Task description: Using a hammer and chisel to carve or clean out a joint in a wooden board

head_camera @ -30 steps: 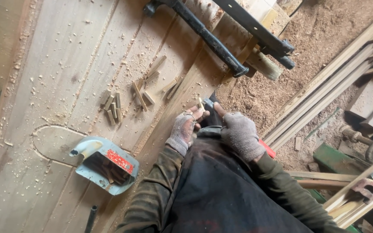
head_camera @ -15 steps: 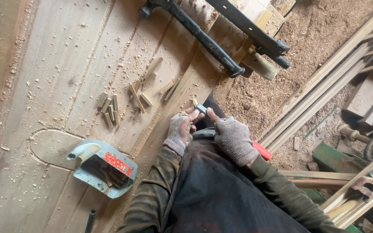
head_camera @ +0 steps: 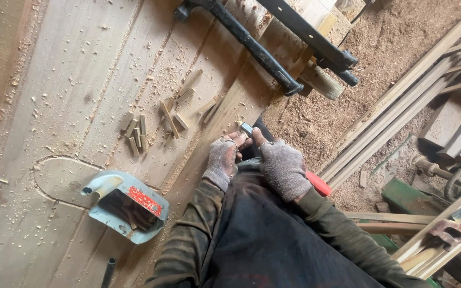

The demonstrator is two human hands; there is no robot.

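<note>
Near the middle of the frame, the person's two hands meet at the edge of the wooden tabletop [head_camera: 70, 106], both in grey fingerless gloves. The left hand [head_camera: 221, 161] and the right hand [head_camera: 283, 168] are close together, their fingertips pinched on a small dark block [head_camera: 246, 128] held between them just above the tabletop's edge; it may be a short piece of metal or wood, but the view is too small to tell.

To the left of the hands, a scatter of short wooden pegs [head_camera: 137, 133] lies among sawdust on the boards. Lower left sits a pale blue metal guard [head_camera: 126, 205] with a red label. In the upper middle of the frame, a long black clamp bar [head_camera: 252, 48] lies slantwise across the boards. At the right, beyond the tabletop, long timber strips [head_camera: 401, 106] lie on the sawdust-covered floor [head_camera: 390, 37].
</note>
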